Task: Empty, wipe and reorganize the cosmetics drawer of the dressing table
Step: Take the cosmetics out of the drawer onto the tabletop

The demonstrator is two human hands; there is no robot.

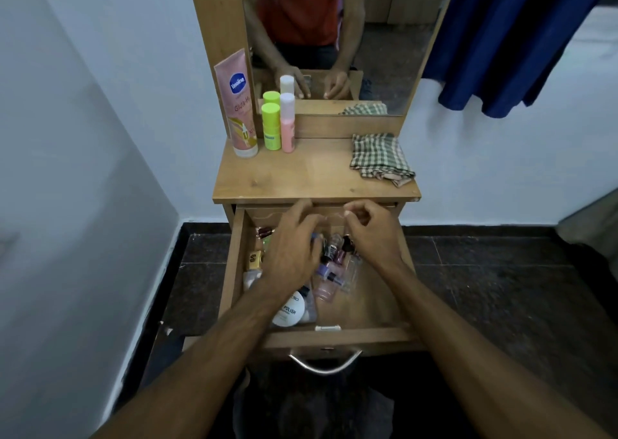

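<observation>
Both hands reach into the open drawer (234,271) of the dressing table (301,177): the left hand (291,254) hovers with fingers loosely spread over a jumble of nail polish bottles (331,264), while the right hand (371,234) has its fingers curled, thumb and forefinger seemingly pinching a clear plastic edge, though I cannot tell for sure. A white round jar (290,309) lies near the drawer front, and on top stand a pink tube (239,104), a green bottle (271,125), a pink bottle (287,124) and a checked cloth (379,157).
</observation>
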